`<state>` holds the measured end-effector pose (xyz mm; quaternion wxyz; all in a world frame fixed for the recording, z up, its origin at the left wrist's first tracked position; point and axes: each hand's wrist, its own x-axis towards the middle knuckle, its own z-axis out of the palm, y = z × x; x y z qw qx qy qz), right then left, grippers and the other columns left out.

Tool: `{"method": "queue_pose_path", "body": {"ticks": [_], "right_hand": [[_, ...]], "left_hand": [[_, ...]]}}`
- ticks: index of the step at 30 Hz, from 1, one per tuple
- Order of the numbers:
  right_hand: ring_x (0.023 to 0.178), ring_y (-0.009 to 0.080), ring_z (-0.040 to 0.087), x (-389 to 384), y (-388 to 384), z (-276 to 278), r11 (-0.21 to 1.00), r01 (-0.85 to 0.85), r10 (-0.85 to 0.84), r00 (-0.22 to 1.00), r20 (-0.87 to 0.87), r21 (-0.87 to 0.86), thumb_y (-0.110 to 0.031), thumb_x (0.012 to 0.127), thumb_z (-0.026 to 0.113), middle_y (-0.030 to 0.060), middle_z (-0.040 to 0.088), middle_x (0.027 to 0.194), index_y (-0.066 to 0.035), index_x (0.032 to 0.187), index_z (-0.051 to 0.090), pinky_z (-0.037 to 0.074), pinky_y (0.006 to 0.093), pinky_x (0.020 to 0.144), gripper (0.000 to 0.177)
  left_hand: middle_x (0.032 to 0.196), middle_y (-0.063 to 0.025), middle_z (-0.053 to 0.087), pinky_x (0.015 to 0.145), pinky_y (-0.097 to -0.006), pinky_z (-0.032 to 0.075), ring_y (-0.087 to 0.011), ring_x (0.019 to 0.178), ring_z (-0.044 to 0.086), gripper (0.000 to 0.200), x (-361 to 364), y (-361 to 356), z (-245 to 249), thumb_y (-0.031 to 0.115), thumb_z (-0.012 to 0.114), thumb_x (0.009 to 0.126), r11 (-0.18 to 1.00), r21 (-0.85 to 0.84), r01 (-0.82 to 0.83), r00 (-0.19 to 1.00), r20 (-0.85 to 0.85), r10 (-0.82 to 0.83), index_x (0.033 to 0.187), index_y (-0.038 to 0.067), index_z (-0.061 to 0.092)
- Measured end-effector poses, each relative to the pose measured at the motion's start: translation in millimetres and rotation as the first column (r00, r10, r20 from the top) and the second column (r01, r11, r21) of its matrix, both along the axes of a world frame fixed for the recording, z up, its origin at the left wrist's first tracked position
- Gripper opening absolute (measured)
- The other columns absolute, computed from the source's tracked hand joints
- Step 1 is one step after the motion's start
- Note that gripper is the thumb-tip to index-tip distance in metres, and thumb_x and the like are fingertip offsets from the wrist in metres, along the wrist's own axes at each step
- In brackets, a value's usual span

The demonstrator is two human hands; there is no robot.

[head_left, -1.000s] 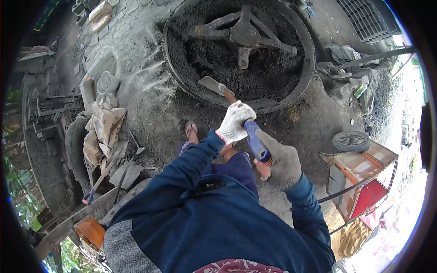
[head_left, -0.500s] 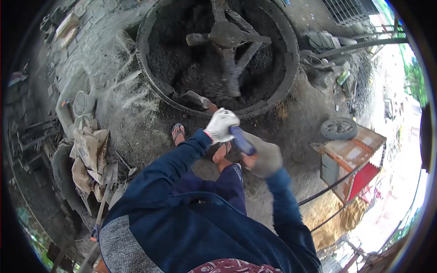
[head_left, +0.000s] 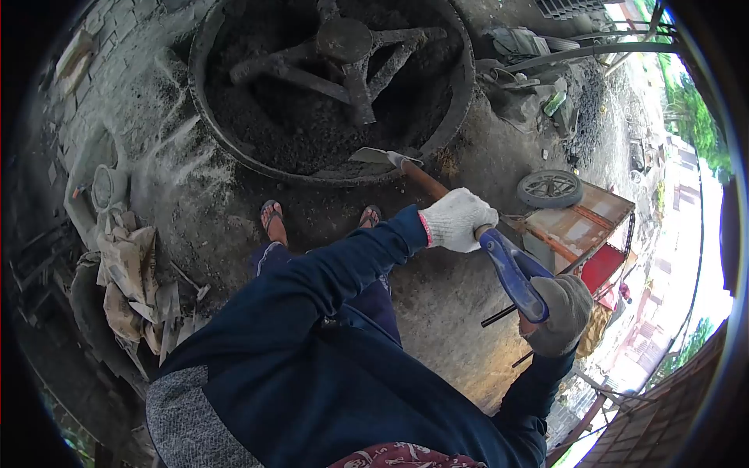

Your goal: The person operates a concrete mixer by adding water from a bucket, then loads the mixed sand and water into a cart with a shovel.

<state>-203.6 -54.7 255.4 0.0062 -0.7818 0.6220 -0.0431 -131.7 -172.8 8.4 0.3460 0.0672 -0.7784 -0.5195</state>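
Note:
My left hand (head_left: 460, 221), in a white knitted glove, is wrapped round the wooden shaft of a shovel (head_left: 427, 183). Lower right, my right hand (head_left: 563, 310) in a grey-brown glove grips the blue handle at the shovel's other end. The pale metal blade lies at the near rim of a large round mixing pan (head_left: 204, 105), over the dark mixture (head_left: 312, 136). Above the mixture stands a hub with several coated arms (head_left: 344, 40).
Paper sacks (head_left: 125, 261) and a bucket (head_left: 108, 186) are at the left. To the right are a wheel (head_left: 550, 189) and a wooden box with a red panel (head_left: 601, 267). My sandalled feet stand near the pan.
Both hands have moved right with the shovel, and the blade has shifted right along the near rim. The mixer arms have turned. The camera view has shifted.

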Motion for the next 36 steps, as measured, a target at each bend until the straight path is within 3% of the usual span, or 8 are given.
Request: {"method": "queue_pose_path", "body": {"ticks": [14, 20, 23, 24, 25, 27, 28, 36], "right_hand": [[0.064, 0.0321, 0.060, -88.2, -22.2, -1.1, 0.998, -0.053, 0.051, 0.997, -0.053, -0.034, -0.015, 0.066, 0.077, 0.0119, 0.060, 0.069, -0.002, 0.081, 0.062, 0.049, 0.0422, 0.062, 0.024], [0.063, 0.0282, 0.061, -101.1, -41.0, -13.6, 0.996, -0.084, 0.085, 0.996, -0.011, 0.039, -0.025, 0.063, 0.075, 0.0043, 0.056, 0.066, -0.010, 0.079, 0.060, 0.049, 0.0443, 0.061, 0.027], [0.061, 0.0256, 0.059, -89.5, -77.9, -82.3, 0.923, -0.097, 0.115, 0.993, -0.028, 0.373, -0.020, 0.062, 0.075, 0.0023, 0.057, 0.065, -0.014, 0.076, 0.061, 0.044, 0.0411, 0.057, 0.021], [0.062, 0.0270, 0.060, -91.0, -69.5, -160.5, 0.946, -0.080, 0.056, 0.995, 0.085, 0.313, -0.015, 0.064, 0.074, 0.0044, 0.058, 0.066, -0.013, 0.074, 0.061, 0.045, 0.0418, 0.059, 0.017], [0.063, 0.0289, 0.061, -69.6, -67.0, -213.1, 0.982, -0.083, 0.051, 0.982, 0.182, 0.172, -0.014, 0.066, 0.071, 0.0057, 0.059, 0.066, -0.012, 0.073, 0.062, 0.047, 0.0433, 0.059, 0.012], [0.065, 0.0306, 0.063, -39.1, -51.7, -312.1, 0.944, -0.087, 0.017, 0.976, 0.218, 0.319, -0.016, 0.067, 0.069, 0.0071, 0.061, 0.067, -0.014, 0.073, 0.063, 0.048, 0.0444, 0.058, 0.009], [0.066, 0.0304, 0.063, -31.6, -48.4, -312.0, 0.944, -0.075, 0.006, 0.977, 0.211, 0.321, -0.017, 0.067, 0.070, 0.0070, 0.061, 0.068, -0.014, 0.075, 0.063, 0.048, 0.0443, 0.059, 0.011], [0.069, 0.0283, 0.064, 27.7, -46.8, -123.1, 0.952, -0.017, -0.053, 0.974, 0.221, 0.304, -0.026, 0.058, 0.081, 0.0071, 0.062, 0.077, -0.010, 0.095, 0.060, 0.049, 0.0433, 0.061, 0.045]], "left_hand": [[0.072, -0.0063, 0.065, 0.068, -0.0417, 0.047, -0.0283, 0.072, 0.066, 0.012, -91.6, 4.6, 2.3, 0.023, 0.072, 0.067, 0.993, 0.023, -0.117, 0.983, 0.145, 0.112, 0.073, 0.014, 0.066], [0.066, -0.0052, 0.061, 0.065, -0.0405, 0.048, -0.0292, 0.067, 0.063, 0.016, -94.0, -4.7, -6.6, 0.021, 0.075, 0.062, 0.966, 0.074, -0.246, 0.969, 0.040, 0.244, 0.068, 0.013, 0.062], [0.069, -0.0034, 0.059, 0.066, -0.0388, 0.047, -0.0279, 0.070, 0.062, 0.019, -90.7, 3.0, -101.7, 0.013, 0.073, 0.057, 0.926, 0.163, -0.341, 0.936, -0.039, 0.351, 0.068, 0.013, 0.057], [0.072, -0.0044, 0.059, 0.067, -0.0393, 0.047, -0.0288, 0.072, 0.061, 0.020, -76.9, 2.8, -161.2, 0.010, 0.072, 0.057, 0.932, 0.191, -0.306, 0.948, -0.029, 0.317, 0.070, 0.013, 0.057], [0.076, -0.0058, 0.060, 0.068, -0.0401, 0.047, -0.0302, 0.072, 0.060, 0.023, -55.5, 1.6, -218.7, 0.011, 0.073, 0.058, 0.956, 0.107, -0.275, 0.960, 0.087, 0.266, 0.074, 0.013, 0.057], [0.080, -0.0082, 0.063, 0.070, -0.0438, 0.049, -0.0343, 0.080, 0.063, 0.024, -25.8, 0.1, -318.8, 0.014, 0.076, 0.061, 0.997, 0.048, -0.052, 0.938, 0.345, 0.033, 0.079, 0.013, 0.060], [0.076, -0.0111, 0.065, 0.071, -0.0461, 0.052, -0.0355, 0.082, 0.066, 0.019, -14.1, -8.3, -312.0, 0.016, 0.076, 0.062, 0.996, 0.045, 0.071, 0.845, 0.527, -0.084, 0.076, 0.015, 0.063], [0.076, -0.0045, 0.058, 0.074, -0.0402, 0.044, -0.0293, 0.076, 0.057, 0.025, 74.1, -18.9, -116.0, 0.011, 0.071, 0.058, 0.982, 0.083, -0.170, 0.983, 0.089, 0.163, 0.079, 0.013, 0.058]]}}
